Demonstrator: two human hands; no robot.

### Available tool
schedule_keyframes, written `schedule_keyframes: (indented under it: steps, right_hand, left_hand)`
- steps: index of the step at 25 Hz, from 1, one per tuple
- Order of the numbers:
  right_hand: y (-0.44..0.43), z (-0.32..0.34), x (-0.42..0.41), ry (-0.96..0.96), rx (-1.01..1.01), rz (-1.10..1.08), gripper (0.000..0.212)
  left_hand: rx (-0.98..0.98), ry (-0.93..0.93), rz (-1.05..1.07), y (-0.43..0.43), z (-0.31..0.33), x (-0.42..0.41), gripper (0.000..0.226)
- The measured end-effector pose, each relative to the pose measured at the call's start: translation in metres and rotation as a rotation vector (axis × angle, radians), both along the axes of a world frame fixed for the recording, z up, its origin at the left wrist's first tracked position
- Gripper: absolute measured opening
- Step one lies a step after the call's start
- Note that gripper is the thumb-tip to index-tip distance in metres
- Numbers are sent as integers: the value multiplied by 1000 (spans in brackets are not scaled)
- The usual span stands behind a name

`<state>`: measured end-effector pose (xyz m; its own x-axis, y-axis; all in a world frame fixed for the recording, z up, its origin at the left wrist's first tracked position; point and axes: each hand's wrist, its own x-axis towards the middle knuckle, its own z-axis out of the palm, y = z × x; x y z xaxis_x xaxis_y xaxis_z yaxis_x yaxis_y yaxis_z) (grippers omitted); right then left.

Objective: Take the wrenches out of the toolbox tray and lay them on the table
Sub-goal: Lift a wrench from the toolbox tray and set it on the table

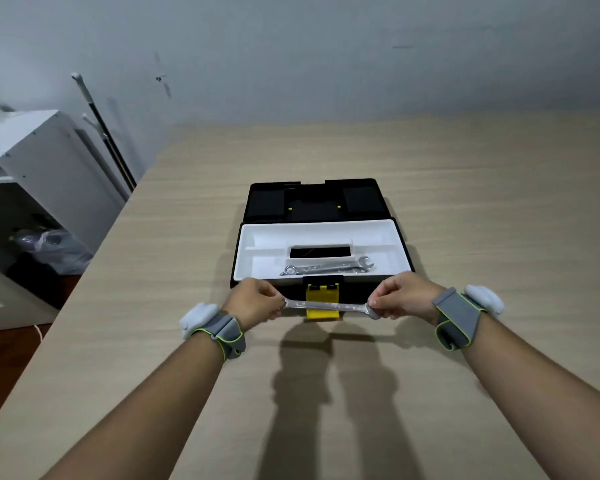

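A black toolbox (326, 292) with a yellow latch stands open in the middle of the wooden table (465, 202). Its white tray (257, 251) holds two silver wrenches (329, 266) lying side by side near the front wall. A third silver wrench (329, 306) is held level in front of the box, above the table. My left hand (253, 301) pinches its left end and my right hand (400, 296) pinches its right end. Both wrists wear grey straps.
The toolbox lid (314, 200) lies folded back behind the tray. A white cabinet (32, 161) with a bagged item on its shelf stands left of the table, and rods (108, 136) lean against the wall. The table's left edge runs diagonally.
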<state>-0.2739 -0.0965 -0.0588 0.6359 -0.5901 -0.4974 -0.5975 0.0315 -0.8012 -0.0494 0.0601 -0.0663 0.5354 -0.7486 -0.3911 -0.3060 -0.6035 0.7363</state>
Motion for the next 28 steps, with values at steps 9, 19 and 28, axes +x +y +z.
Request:
schedule_keyframes:
  steps: [9, 19, 28]
  right_hand:
    - [34, -79, 0, 36, -89, -192, 27]
    - [47, -96, 10, 153, -322, -272, 19]
    - [49, -95, 16, 242, -469, -244, 19]
  left_hand:
    - [110, 88, 193, 21, -60, -17, 24]
    - [86, -38, 240, 15, -82, -25, 11]
    - [70, -76, 235, 14, -82, -24, 10]
